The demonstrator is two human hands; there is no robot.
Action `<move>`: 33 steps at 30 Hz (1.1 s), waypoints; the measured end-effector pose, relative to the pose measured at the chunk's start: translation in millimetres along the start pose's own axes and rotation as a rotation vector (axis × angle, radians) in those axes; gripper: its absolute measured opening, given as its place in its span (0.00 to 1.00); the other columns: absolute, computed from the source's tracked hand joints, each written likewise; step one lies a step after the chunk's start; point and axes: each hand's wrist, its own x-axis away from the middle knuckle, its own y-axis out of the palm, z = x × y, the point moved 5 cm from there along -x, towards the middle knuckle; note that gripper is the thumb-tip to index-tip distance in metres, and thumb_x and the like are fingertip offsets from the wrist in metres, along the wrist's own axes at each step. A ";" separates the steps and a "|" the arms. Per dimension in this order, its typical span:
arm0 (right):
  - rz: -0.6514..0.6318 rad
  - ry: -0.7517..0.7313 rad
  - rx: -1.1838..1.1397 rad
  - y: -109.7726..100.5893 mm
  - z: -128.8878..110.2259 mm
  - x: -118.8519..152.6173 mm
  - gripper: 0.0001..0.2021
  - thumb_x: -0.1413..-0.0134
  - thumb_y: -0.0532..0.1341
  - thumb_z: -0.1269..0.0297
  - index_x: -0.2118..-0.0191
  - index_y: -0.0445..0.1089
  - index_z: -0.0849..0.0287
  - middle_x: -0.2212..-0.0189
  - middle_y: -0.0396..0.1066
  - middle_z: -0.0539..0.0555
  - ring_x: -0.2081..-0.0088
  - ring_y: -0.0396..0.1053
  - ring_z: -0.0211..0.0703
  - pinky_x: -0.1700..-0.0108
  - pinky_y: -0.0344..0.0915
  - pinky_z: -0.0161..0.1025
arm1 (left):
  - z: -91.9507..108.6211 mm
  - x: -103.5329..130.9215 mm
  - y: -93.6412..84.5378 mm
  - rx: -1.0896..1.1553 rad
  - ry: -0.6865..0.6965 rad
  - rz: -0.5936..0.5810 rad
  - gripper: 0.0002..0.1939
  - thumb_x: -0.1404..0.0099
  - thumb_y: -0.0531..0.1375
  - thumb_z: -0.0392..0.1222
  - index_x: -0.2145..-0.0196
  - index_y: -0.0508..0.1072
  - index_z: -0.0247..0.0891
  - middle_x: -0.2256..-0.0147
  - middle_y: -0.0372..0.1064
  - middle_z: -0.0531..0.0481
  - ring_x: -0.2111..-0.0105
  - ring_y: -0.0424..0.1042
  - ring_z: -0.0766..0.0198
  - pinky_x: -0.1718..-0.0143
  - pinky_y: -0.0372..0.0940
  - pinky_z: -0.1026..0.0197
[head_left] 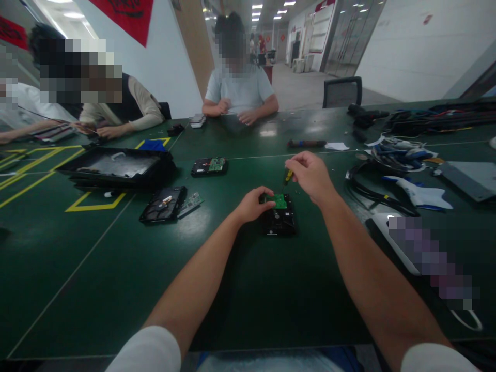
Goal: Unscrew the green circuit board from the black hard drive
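A black hard drive (279, 222) lies on the green tabletop in front of me, its green circuit board (280, 201) facing up at the far end. My left hand (256, 204) grips the drive's left side, thumb resting over the board's edge. Above the far end of the drive, my right hand (311, 174) pinches a small screwdriver (288, 176) with a yellow and black handle, pointing down. The tip is too small to make out against the board.
Left stand another hard drive (209, 166), an opened drive (163, 204), a loose circuit board (190, 204) and a black tray (116, 168). Right lie cables (403, 155), a glove (420, 192), a grey box (470, 180) and a brown-handled tool (307, 143). Several people sit across the table (96, 289).
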 end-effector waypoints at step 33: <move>-0.057 -0.079 0.079 1.5 -5.8 1.2 0.13 0.41 0.70 0.50 0.65 0.75 0.55 0.68 0.78 0.53 0.72 0.69 0.38 0.72 0.64 0.36 | -1.7 -1.6 0.9 0.048 0.027 -0.001 0.08 0.36 0.69 0.42 0.59 0.77 0.41 0.46 0.76 0.43 0.45 0.74 0.52 0.36 0.63 0.44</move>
